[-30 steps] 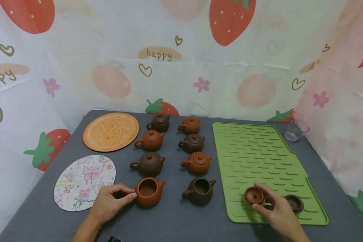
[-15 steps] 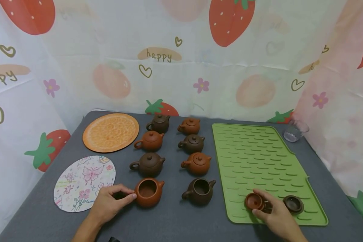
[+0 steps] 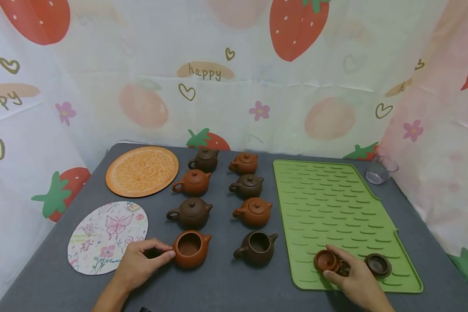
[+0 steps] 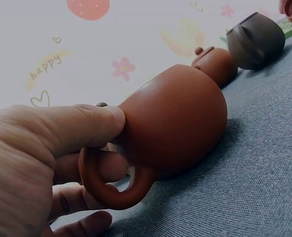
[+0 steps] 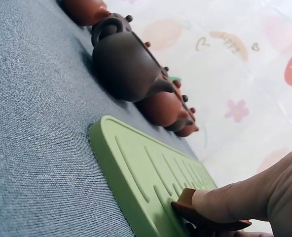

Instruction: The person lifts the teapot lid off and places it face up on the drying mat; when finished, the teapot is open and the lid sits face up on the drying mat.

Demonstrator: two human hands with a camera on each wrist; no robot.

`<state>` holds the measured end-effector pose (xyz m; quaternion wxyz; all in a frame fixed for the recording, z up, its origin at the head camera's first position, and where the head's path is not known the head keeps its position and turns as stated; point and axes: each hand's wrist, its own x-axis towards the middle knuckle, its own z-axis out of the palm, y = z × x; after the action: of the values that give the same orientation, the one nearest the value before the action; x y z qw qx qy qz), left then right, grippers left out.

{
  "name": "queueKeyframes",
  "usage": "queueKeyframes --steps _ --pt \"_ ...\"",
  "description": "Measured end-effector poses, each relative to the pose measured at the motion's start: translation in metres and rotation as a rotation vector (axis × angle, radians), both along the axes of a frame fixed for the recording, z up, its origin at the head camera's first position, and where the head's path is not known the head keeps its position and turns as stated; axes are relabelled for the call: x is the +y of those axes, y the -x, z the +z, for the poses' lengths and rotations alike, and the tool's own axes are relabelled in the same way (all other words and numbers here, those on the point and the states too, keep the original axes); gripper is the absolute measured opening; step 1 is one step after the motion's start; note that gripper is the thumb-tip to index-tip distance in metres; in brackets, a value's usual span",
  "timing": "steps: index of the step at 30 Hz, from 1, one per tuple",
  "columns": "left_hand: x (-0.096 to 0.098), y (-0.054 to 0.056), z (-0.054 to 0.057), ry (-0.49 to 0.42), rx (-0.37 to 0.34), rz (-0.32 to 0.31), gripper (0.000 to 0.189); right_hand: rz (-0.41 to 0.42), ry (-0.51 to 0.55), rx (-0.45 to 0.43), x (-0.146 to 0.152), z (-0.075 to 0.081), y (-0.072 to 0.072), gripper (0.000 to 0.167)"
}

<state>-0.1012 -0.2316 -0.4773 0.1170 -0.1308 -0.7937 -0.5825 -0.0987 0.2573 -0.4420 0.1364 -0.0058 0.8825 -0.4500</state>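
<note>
My left hand pinches the handle of a lidless reddish-brown teapot, which stands on the cloth with its spout pointing right. In the left wrist view, the thumb lies on top of the handle and fingers pass through its loop. Over the green mat, at its near edge, my right hand holds a reddish-brown teapot lid, hollow side up, between thumb and fingers. Just right of those fingers, a dark brown lid lies hollow side up. A dark lidless teapot stands between the hands.
Several lidded teapots, brown and reddish, stand in two columns behind, among them a dark teapot and a reddish one. At left lie a drawn-on round mat and an orange round mat. A glass cup stands far right.
My right hand has lowered the reddish-brown lid slightly onto or close to the green mat, left of the dark lid. The left hand stays at the teapot's handle.
</note>
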Motion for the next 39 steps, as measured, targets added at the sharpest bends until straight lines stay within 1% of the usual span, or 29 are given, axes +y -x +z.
queueKeyframes --steps 3,6,8,12,13,16,17,20,24,27,28,31,35,39 --pt "-0.001 0.0 -0.001 0.007 -0.01 0.004 0.012 0.001 0.008 -0.011 0.0 0.0 0.0 0.075" --pt "0.0 -0.001 0.002 0.023 -0.009 0.006 0.014 -0.003 0.019 -0.026 0.001 0.002 -0.001 0.076" --pt "0.003 -0.002 0.009 0.04 0.013 0.008 0.014 -0.015 0.022 -0.04 0.003 0.003 -0.002 0.076" --pt "0.007 -0.006 0.03 0.058 0.088 0.006 0.017 -0.033 -0.01 -0.042 0.005 0.007 -0.002 0.076" --pt "0.007 -0.006 0.033 0.058 0.104 0.009 0.018 -0.035 -0.025 -0.034 0.006 0.008 -0.002 0.075" --pt "0.002 -0.003 0.033 0.047 0.134 0.01 0.021 -0.052 -0.019 -0.016 0.006 0.014 -0.002 0.075" --pt "0.001 -0.001 0.033 0.041 0.135 0.007 0.022 -0.057 -0.019 -0.005 0.006 0.017 -0.003 0.075" --pt "-0.002 0.004 0.034 0.024 0.139 -0.016 0.024 -0.059 -0.039 0.067 0.004 0.028 -0.002 0.073" --pt "0.007 0.008 0.052 0.013 0.175 -0.034 0.027 -0.036 -0.098 0.179 0.0 0.043 0.002 0.068" --pt "0.019 0.014 0.066 0.031 0.216 -0.026 0.029 -0.015 -0.092 0.23 -0.001 0.055 0.006 0.065" --pt "0.023 0.017 0.07 0.042 0.219 -0.024 0.029 -0.003 -0.088 0.249 -0.001 0.058 0.008 0.064" --pt "0.035 0.025 0.079 0.075 0.233 -0.019 0.027 0.032 -0.083 0.331 -0.003 0.069 0.013 0.06" --pt "0.048 0.039 0.084 0.101 0.214 -0.032 0.025 0.081 -0.084 0.44 -0.008 0.082 0.021 0.056" --pt "0.062 0.056 0.085 0.105 0.172 -0.034 0.024 0.129 -0.073 0.498 -0.015 0.094 0.03 0.054"
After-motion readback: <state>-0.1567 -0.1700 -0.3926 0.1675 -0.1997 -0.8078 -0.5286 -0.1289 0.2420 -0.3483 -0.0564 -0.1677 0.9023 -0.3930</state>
